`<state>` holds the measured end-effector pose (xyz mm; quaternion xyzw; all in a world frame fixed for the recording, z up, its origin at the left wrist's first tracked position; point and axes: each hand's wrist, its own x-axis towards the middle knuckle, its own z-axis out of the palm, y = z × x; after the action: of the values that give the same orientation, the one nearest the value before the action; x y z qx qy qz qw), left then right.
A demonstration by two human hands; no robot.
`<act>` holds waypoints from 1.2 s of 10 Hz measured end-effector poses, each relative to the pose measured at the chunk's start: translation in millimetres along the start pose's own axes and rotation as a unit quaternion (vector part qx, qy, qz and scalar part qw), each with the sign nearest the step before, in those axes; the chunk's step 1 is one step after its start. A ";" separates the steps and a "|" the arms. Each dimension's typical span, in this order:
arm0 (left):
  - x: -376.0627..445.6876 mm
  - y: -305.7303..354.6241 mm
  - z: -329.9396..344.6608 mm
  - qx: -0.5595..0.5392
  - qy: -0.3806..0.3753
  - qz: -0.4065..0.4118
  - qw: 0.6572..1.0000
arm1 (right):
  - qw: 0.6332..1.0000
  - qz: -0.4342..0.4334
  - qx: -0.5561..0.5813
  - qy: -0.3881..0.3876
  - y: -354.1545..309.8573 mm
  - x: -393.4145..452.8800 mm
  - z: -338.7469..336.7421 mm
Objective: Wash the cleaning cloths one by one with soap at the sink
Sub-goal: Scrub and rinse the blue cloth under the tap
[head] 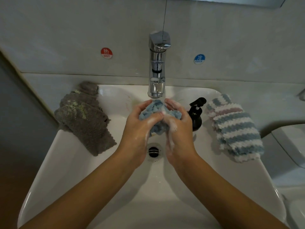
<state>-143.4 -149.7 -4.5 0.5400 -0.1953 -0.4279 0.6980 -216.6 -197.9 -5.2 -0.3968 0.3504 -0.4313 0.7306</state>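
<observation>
Both forearms reach over the sink [69,162], left hand [140,124] and right hand [178,123] clamped on the soapy blue cloth [158,111] beneath the tap [157,66], while the grey cloth [85,118] and striped cloth [234,128] on the rim seemingly await washing.

Pretty tight around this sink [69,162]. The chrome faucet [157,66] sticks out over the back middle of the basin, so anything lifted there runs into the spout. The left rim is taken up by a grey cloth [85,118] hanging over the edge, and the right rim has a blue-and-white striped cloth [234,128] draped across it. A black pump bottle [196,114] sits at the back right of the basin, just beside the right hand [179,128]. Open room is the front half of the basin, around the drain [153,152] and toward the near edge.
</observation>
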 end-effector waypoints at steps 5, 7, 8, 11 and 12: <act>-38.3 -2.3 12.3 0.078 0.053 0.086 0.992 | 1.000 -0.016 -0.009 -0.010 3.1 -15.7 11.6; -35.5 -1.6 22.1 0.099 0.084 0.163 0.978 | 0.994 0.099 0.005 -0.044 8.4 -29.2 6.1; -22.0 2.6 18.6 0.046 0.143 0.138 0.979 | 0.997 0.054 -0.051 -0.022 11.9 -36.6 14.8; -33.8 -10.1 25.9 0.073 0.136 0.078 0.985 | 0.998 0.051 -0.022 -0.006 2.2 -30.7 19.3; -21.3 -2.0 14.5 0.061 0.134 0.059 0.987 | 0.998 0.028 -0.055 0.001 10.0 -42.4 21.0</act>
<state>-166.8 -141.1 2.7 0.6215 -0.1574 -0.2974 0.7074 -211.4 -150.5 2.4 -0.4263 0.3851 -0.3909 0.7191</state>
